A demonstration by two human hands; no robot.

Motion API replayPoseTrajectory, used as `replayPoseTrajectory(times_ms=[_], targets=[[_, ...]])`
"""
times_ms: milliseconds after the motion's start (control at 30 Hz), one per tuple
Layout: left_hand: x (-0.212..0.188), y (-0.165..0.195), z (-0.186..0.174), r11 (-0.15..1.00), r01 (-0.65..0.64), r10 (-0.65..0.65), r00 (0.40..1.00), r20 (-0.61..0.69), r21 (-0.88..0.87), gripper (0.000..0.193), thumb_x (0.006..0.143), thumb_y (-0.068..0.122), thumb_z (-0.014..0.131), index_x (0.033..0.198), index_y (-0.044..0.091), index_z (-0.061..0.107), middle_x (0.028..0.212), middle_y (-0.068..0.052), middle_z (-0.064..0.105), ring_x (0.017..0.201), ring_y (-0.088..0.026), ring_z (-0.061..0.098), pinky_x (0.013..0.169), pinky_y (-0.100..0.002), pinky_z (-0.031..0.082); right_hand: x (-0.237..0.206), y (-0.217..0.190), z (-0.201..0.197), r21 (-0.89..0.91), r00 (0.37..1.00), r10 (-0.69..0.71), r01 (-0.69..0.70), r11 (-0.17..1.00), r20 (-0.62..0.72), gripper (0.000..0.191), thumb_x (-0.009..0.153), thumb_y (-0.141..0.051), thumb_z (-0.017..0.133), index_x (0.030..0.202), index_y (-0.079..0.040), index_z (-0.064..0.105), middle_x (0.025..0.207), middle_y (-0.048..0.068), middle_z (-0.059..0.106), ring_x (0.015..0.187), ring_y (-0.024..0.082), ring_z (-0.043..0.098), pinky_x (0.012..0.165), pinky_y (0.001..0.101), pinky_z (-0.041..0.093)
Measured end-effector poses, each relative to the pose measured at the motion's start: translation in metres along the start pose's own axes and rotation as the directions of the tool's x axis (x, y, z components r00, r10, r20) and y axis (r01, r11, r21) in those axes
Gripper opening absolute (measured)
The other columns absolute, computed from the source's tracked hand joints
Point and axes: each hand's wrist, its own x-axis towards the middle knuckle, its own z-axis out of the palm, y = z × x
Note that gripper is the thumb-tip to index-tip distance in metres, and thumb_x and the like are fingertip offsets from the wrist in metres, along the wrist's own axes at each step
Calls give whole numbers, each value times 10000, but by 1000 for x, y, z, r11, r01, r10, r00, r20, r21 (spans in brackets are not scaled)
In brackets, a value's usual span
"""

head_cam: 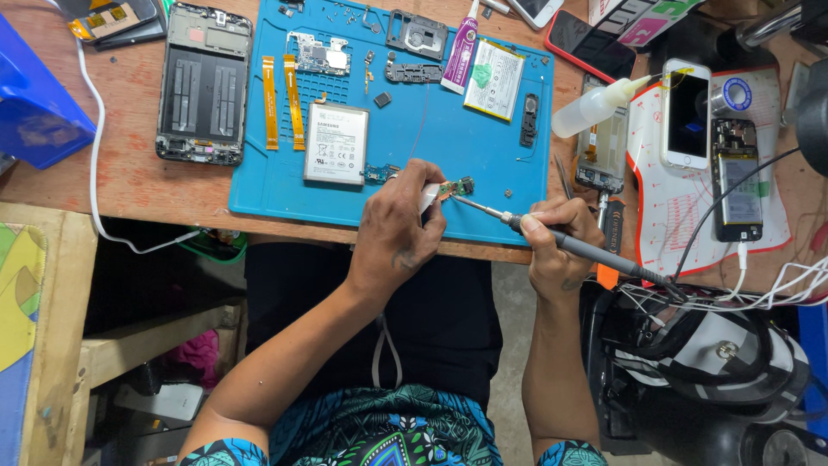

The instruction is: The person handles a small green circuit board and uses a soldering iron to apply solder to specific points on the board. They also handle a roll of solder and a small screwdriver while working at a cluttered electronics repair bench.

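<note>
Fingers (pixel 434 200) pinch small green circuit board (pixel 457 186); slim metal soldering iron (pixel 552 237) touches it.

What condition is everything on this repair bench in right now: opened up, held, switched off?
Left hand: pinching small green circuit board.
Right hand: gripping grey soldering iron, tip at the board.
Black phone frame: opened, emptied.
White flat battery: removed, lying on blue mat.
White phone: screen dark.

left hand (pixel 398 226) pinched small circuit board (pixel 456 187) | right hand (pixel 559 243) held soldering iron (pixel 552 237), tip at board | blue mat (pixel 448 164) on desk (pixel 129 185)
</note>
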Motion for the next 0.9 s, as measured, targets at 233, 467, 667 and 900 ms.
replayPoseTrajectory(times_ms=[233,467,667,900], targets=[[1,1,0,1000,0,0,1000,-1,0,219,849,-25,606,1062,-4,562,778,-119,610,675,-207,638,668,-385,526,1,-1,1,-16,1000,-22,22,1000,0,132,892,-9,675,861,-45,552,797,93,615,716,112,569,654,260,486],[1,1,-1,1000,9,-9,1000,-3,-11,209,857,-24,603,1062,-7,566,769,-112,605,646,-194,625,633,-371,519,1,0,0,-13,1000,-11,11,1000,12,126,882,8,657,848,-50,551,749,78,598,680,97,559,628,246,479],[0,2,-1,1000,19,-19,1000,-19,-13,186,885,-3,630,1061,-4,569,796,-109,619,657,-185,624,627,-365,509,0,0,-1,-5,1000,-1,1,1000,15,136,894,33,651,864,-44,543,786,87,598,725,103,558,682,256,489],[0,1,-1,1000,10,-11,1000,-29,-16,215,881,0,642,1084,-1,570,852,-123,640,722,-204,649,683,-374,530,0,0,0,-8,1000,13,-13,1000,1,136,883,29,653,853,-47,543,784,90,607,721,105,572,680,258,501]])
